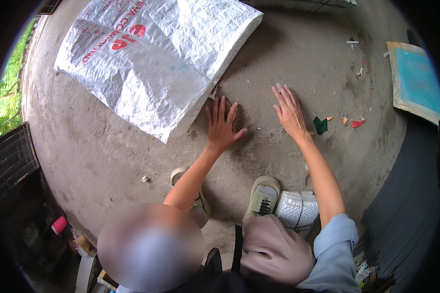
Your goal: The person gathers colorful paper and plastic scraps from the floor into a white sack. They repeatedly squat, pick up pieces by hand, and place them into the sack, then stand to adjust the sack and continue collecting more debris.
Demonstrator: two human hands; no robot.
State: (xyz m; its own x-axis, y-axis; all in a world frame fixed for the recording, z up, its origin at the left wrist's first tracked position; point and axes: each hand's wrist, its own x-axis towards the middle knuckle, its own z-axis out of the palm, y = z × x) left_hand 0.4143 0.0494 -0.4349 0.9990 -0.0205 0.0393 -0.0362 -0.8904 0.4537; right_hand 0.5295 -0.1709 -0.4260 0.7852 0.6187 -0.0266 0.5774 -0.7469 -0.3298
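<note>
My left hand [221,128] has its fingers spread over the concrete floor, palm down, with nothing visible in its grasp. It is just off the lower right edge of a large white woven sack [151,73] with red print, which lies flattened and creased. Small brownish scraps show by its fingertips, partly hidden. My right hand [290,113] is stretched out farther to the right, fingers extended and close together, holding nothing that I can see. Whether either palm touches the floor I cannot tell. A dark green scrap [320,125] lies just right of my right wrist.
Red scrap [358,124] and other small bits are scattered to the right. A turquoise panel [416,80] stands at the far right, above dark corrugated sheeting [401,195]. Beside my shoe [264,198] sits a tied, silvery bundle [297,207]. A pink roll [59,225] is at lower left.
</note>
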